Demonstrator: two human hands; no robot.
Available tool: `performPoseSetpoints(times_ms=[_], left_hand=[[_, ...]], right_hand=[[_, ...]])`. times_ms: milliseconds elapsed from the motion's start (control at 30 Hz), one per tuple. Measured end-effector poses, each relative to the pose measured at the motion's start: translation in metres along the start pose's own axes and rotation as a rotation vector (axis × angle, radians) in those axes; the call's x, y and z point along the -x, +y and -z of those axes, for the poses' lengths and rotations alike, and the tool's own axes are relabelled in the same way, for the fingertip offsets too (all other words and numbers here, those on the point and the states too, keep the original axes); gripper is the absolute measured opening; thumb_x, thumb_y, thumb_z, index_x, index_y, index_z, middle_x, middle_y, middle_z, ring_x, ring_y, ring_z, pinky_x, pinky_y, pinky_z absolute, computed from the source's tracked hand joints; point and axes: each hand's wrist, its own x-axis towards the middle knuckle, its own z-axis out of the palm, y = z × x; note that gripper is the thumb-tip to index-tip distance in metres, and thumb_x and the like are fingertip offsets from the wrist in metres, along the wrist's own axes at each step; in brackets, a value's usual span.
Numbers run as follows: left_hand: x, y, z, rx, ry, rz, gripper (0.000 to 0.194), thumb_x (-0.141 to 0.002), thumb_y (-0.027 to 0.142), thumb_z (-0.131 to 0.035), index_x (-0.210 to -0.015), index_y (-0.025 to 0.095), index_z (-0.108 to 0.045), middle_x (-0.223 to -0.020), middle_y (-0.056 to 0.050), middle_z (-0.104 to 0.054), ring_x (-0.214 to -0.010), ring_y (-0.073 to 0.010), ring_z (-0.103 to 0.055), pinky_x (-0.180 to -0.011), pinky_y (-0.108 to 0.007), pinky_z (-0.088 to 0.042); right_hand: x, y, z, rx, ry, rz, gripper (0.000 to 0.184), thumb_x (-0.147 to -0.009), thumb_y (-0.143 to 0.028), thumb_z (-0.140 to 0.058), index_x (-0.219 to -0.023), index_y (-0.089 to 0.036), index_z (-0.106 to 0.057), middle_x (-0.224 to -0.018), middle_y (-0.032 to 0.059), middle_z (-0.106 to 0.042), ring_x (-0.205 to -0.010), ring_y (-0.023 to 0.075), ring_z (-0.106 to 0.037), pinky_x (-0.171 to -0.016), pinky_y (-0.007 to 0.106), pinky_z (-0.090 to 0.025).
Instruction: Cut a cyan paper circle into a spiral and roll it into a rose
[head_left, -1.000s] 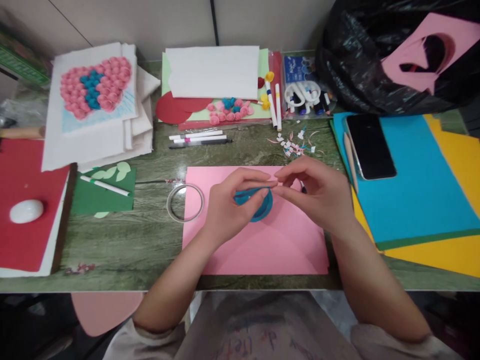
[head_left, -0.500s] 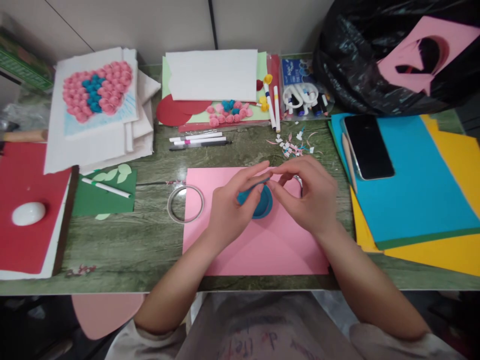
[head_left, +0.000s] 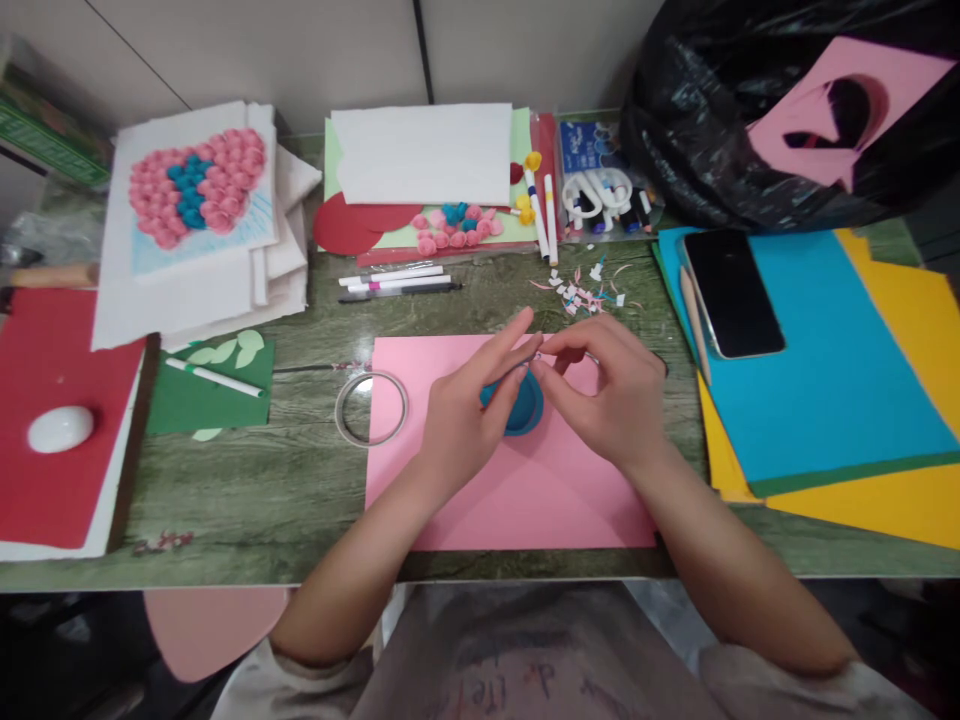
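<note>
a green wood-grain table [head_left: 285, 480] fills the frame under a pale wall. at the upper right sits a black plastic bag [head_left: 705, 110], and below it, at the right edge, a stack of blue and yellow paper sheets [head_left: 840, 400] with a dark phone [head_left: 731, 292] lying on its upper left corner. a red sheet [head_left: 52, 420] at the left edge carries a small white oval object [head_left: 60, 428]. at the upper left lies white paper bearing a heart of pink and teal paper rolls [head_left: 196, 185].

in the middle a pink sheet [head_left: 517, 490] lies flat on the table. over its upper half the left hand [head_left: 469, 415] and right hand [head_left: 611, 395] meet. both pinch a teal paper spiral [head_left: 517, 405], which sits just above the pink sheet at frame centre: the left hand's thumb and curled fingers close on its left side, index finger stretched out past it, while the right hand's thumb and fingertips nip its upper right edge.

just left of the pink sheet lies a clear tape ring [head_left: 370, 406]. above the hands are scattered paper scraps [head_left: 585, 285], small and pale.
</note>
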Motion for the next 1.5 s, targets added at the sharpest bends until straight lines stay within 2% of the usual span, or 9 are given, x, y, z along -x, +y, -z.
performPoseSetpoints(times_ms=[433, 533, 633, 733, 867, 1500], left_hand=[[0.0006, 0.0024, -0.0002, 0.017, -0.020, 0.019, 0.047, -0.089, 0.018, -0.051, -0.135, 0.028, -0.043, -0.121, -0.003, -0.066, -0.115, -0.0175, -0.059, -0.104, -0.035, -0.045], [0.0005, 0.0025, 0.0001, 0.022, 0.008, 0.030, 0.038, -0.088, 0.018, -0.053, -0.126, 0.025, -0.052, -0.116, -0.003, -0.068, -0.111, -0.0165, -0.062, -0.098, -0.031, -0.049], [0.0005, 0.0025, 0.0006, -0.019, 0.043, 0.064, 0.023, -0.087, 0.021, -0.055, -0.109, 0.023, -0.062, -0.106, -0.002, -0.071, -0.097, -0.0146, -0.067, -0.086, -0.026, -0.054], [0.0003, 0.0026, 0.0010, -0.065, 0.049, 0.064, 0.018, -0.087, 0.023, -0.055, -0.102, 0.023, -0.065, -0.098, -0.001, -0.072, -0.087, -0.0123, -0.068, -0.079, -0.023, -0.054], [0.0001, 0.0023, 0.0013, -0.060, 0.046, 0.048, 0.018, -0.087, 0.022, -0.055, -0.101, 0.023, -0.066, -0.099, 0.000, -0.072, -0.088, -0.0116, -0.067, -0.080, -0.023, -0.054], [-0.0004, 0.0019, 0.0017, -0.082, 0.042, 0.026, 0.017, -0.086, 0.021, -0.055, -0.099, 0.024, -0.067, -0.095, 0.001, -0.072, -0.087, -0.0120, -0.067, -0.079, -0.023, -0.053]], right_hand=[[0.0024, -0.0003, -0.0020, 0.010, 0.017, -0.009, 0.012, -0.076, -0.013, -0.059, -0.079, -0.024, -0.057, -0.067, -0.0019, -0.058, -0.062, 0.0137, -0.054, -0.063, 0.030, -0.045], [0.0019, -0.0012, -0.0013, 0.015, 0.026, -0.007, 0.012, -0.077, -0.012, -0.058, -0.078, -0.024, -0.056, -0.067, -0.0016, -0.058, -0.062, 0.0136, -0.054, -0.062, 0.030, -0.045], [0.0011, -0.0010, -0.0007, 0.025, 0.039, -0.020, 0.011, -0.077, -0.013, -0.058, -0.077, -0.024, -0.056, -0.069, -0.0012, -0.060, -0.062, 0.0136, -0.054, -0.062, 0.030, -0.045], [0.0008, 0.0003, -0.0002, 0.032, 0.033, -0.024, 0.011, -0.077, -0.014, -0.059, -0.080, -0.024, -0.058, -0.070, -0.0009, -0.060, -0.062, 0.0136, -0.055, -0.062, 0.030, -0.045], [0.0011, 0.0014, 0.0003, 0.022, 0.021, -0.009, 0.014, -0.077, -0.012, -0.059, -0.085, -0.024, -0.061, -0.073, -0.0001, -0.062, -0.063, 0.0136, -0.056, -0.063, 0.030, -0.046], [0.0014, -0.0012, 0.0012, -0.025, 0.007, -0.027, 0.012, -0.076, -0.011, -0.059, -0.077, -0.023, -0.059, -0.069, -0.0005, -0.060, -0.063, 0.0133, -0.055, -0.060, 0.029, -0.045]])
